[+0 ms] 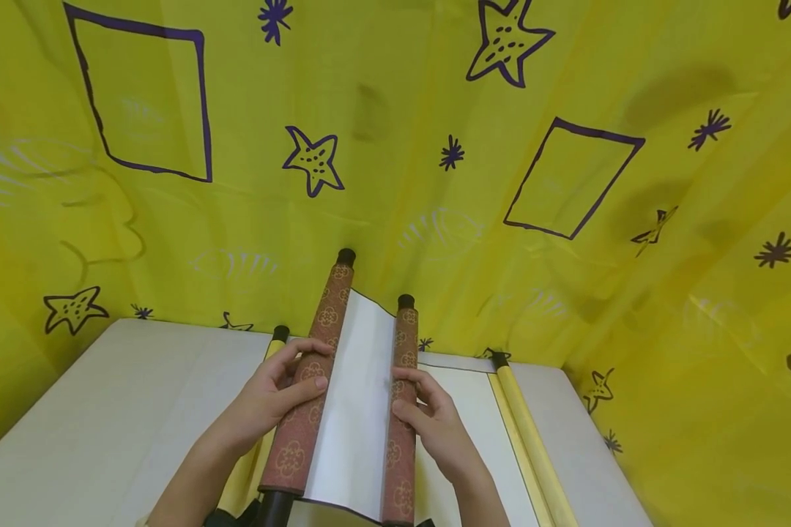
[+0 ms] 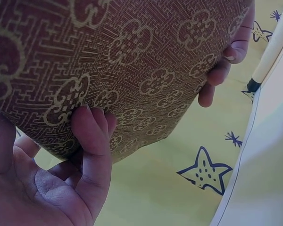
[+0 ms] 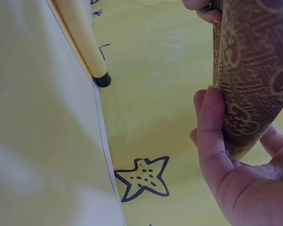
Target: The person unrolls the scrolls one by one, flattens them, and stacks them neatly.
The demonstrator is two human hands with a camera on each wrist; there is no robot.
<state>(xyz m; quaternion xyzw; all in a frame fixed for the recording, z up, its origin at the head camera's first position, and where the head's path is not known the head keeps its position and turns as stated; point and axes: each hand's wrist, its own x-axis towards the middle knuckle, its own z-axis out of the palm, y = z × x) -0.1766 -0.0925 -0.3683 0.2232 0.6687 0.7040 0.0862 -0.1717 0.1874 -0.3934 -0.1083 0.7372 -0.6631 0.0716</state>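
A red patterned scroll (image 1: 352, 410) is held above the surface (image 1: 99, 417), toward 12 o'clock. Its 2 rolls are gripped by the left hand (image 1: 273, 399) and right hand (image 1: 435, 421), fingers curled around them, so the white paper is kept taut.

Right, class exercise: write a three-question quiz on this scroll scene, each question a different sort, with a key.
1. True or false: the left hand grips the left roll of the brown patterned scroll.
2. What colour is the sheet showing between the two rolls? A white, B black, C green.
3. Fill in: the backdrop is ___ cloth with dark stars.

Key: 1 true; 2 A; 3 yellow. The right hand grips the right roll.
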